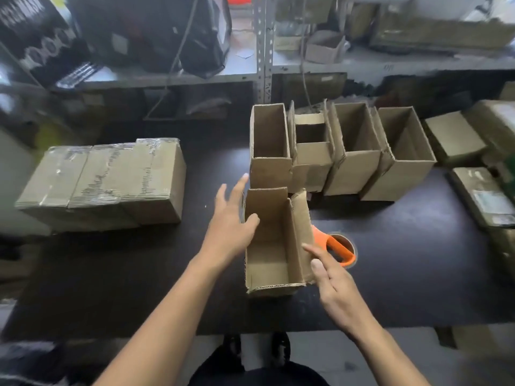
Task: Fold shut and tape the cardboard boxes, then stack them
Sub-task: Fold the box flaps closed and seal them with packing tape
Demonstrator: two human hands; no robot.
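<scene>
dark table (404,260): taped boxes (103,182) sit at left, four open boxes (342,151) wait at back. our left hand (228,229) & right hand (338,291), fingers spread, touch the near open box (274,246); tape dispenser (337,250) just beside. most folding, taping, stacking is left.

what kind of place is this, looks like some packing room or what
Probably a packing or shipping workroom: a row of open cardboard boxes stands on the dark table, taped boxes sit to the left, an orange tape dispenser lies by the hands, and cluttered metal shelving stands behind.
</scene>
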